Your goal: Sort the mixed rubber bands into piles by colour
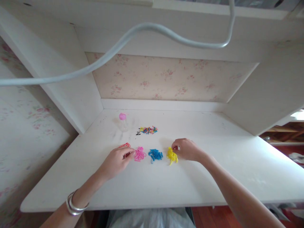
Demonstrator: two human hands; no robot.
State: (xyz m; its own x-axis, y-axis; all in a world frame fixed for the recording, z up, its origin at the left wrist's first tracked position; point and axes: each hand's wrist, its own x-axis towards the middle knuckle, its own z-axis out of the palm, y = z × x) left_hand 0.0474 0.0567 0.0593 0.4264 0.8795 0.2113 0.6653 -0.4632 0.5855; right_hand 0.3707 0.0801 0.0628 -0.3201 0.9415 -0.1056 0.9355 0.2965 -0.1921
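My left hand [117, 161] is closed in a pinch at the left edge of a pile of pink rubber bands [140, 154]; what lies between the fingertips is too small to make out. Behind its knuckles, a red pile [125, 145] is partly hidden. My right hand [186, 149] has its fingers curled together against the right side of a yellow pile of bands [172, 155], and its fingertips are too small to read. Between the two hands sits a blue pile [155, 155], touched by neither. Farther back lies a mixed-colour pile [149, 130], with a few black bands [138, 132] to its left.
A small clear bottle with a pink lid [123, 117] stands at the back left of the white desk [147, 186]. Side panels rise left and right, and a shelf overhangs the back. A white cable [152, 27] crosses high in front.
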